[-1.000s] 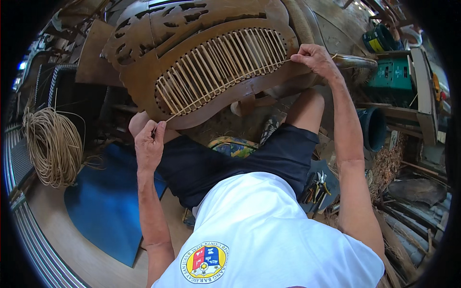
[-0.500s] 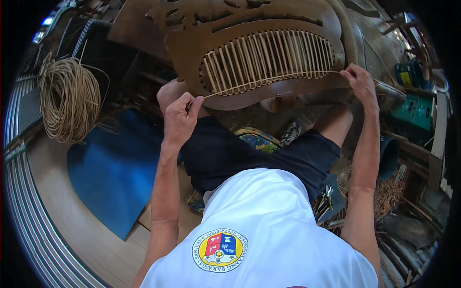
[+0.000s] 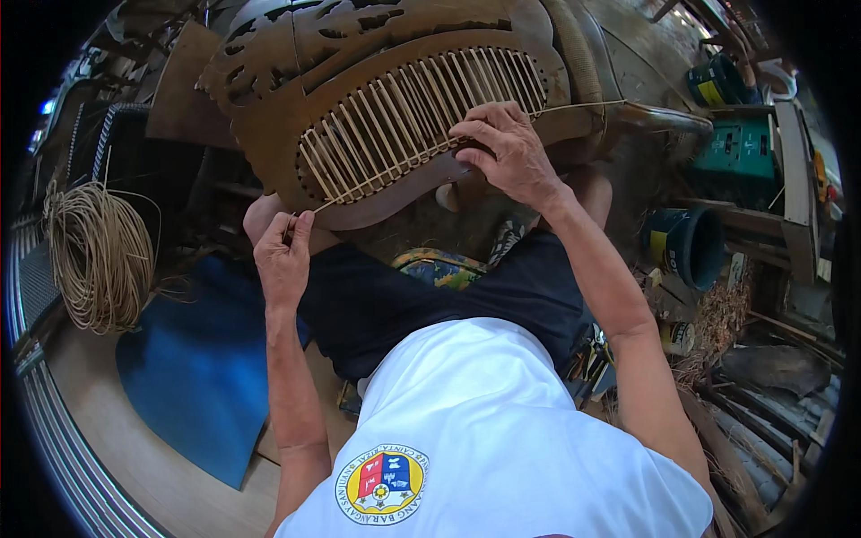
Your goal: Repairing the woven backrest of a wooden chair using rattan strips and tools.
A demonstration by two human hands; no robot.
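1. The left hand has its thumb and fingertips pinched together on a thin, pale tan cane strand.
2. The right hand, up and to the right of it, lies palm down with bent fingers, its thumb apart from the forefinger; whether it grips the strand cannot be told, as the fingers cover that stretch.
3. The strand runs from the left fingertips up to the right hand, passes beneath it and reaches out beyond it to the right.
4. Just beyond both hands is a brown, carved wooden panel with cut-out openings; the right hand rests over its lower edge.
5. Between and above the hands, a row of straight, tan cane strips spans the panel's curved opening.
6. Below the right hand, beside the forearm, lie small hand tools, partly hidden.
7. Below and left of the left hand is a flat blue sheet.
8. Farther left of that hand hangs a thick, tan cane coil.
9. Well right of the right hand stands a green plastic crate.
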